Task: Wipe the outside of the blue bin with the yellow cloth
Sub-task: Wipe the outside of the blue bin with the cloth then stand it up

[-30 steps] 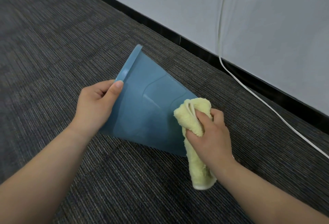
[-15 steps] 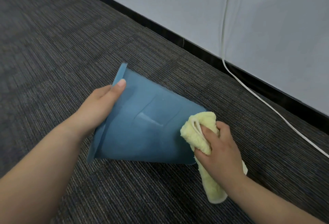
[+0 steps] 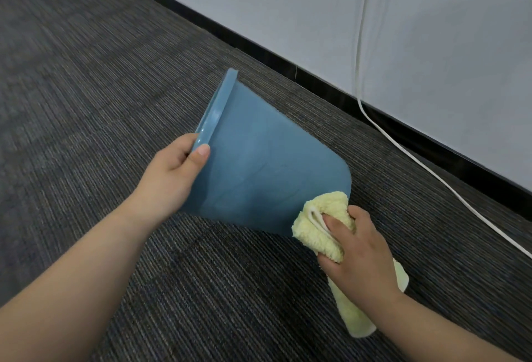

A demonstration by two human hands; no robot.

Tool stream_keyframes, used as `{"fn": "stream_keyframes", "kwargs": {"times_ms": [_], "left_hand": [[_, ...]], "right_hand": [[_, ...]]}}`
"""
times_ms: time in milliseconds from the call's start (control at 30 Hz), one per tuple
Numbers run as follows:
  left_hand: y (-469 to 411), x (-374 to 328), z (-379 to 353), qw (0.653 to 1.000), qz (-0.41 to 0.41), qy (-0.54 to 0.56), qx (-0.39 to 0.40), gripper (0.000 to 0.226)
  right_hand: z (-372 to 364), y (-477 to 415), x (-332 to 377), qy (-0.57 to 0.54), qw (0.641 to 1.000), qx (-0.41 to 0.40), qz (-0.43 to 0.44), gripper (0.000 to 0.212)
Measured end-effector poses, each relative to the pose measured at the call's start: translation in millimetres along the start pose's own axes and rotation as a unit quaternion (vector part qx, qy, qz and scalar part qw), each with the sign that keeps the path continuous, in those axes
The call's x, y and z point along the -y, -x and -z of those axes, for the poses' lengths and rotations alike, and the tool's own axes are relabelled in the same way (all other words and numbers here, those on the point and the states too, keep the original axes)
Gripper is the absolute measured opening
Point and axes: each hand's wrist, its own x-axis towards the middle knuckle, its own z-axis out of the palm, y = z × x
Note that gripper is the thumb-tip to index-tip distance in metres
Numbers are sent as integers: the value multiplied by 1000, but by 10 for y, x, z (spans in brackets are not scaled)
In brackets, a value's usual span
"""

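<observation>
Left hand (image 3: 169, 177) pinches the rim of the blue bin (image 3: 259, 171) at frame centre, now tipped up steeper off the carpet (image 3: 86, 102). Right hand (image 3: 359, 252) clenches the bunched yellow cloth (image 3: 319, 235), shifted to the bin's lower-right corner. Bin's mouth hidden; no readable markings.

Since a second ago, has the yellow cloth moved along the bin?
Yes. The yellow cloth has slid from the blue bin side wall down to its base corner, ending closer to the white cable.

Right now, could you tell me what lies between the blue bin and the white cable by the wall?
Only bare grey carpet separates the blue bin from the white cable, seen in the head view.
</observation>
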Motion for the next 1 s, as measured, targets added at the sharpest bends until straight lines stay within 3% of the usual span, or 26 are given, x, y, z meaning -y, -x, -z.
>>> {"fn": "stream_keyframes", "kwargs": {"times_ms": [133,200,333,500,667,867,1000], "left_hand": [[6,24,-101,999,-13,10,37,26],[-13,46,-104,999,-7,15,35,27],[-26,6,-132,991,19,114,73,27],[-23,-53,-167,977,43,171,121,30],[-39,-41,-156,962,81,215,149,31],[-59,-52,-209,964,55,207,156,47],[-46,3,-202,968,48,207,136,33]], "right_hand": [[67,17,-24,-26,999,-41,8,61],[147,-58,62,-51,994,-90,29,48],[332,-456,364,-95,983,-155,9,43],[336,-686,799,-99,991,-84,31,53],[213,-399,917,6,982,-35,187,59],[343,-632,821,-28,994,-80,73,61],[215,-394,894,2,986,-35,161,63]]}}
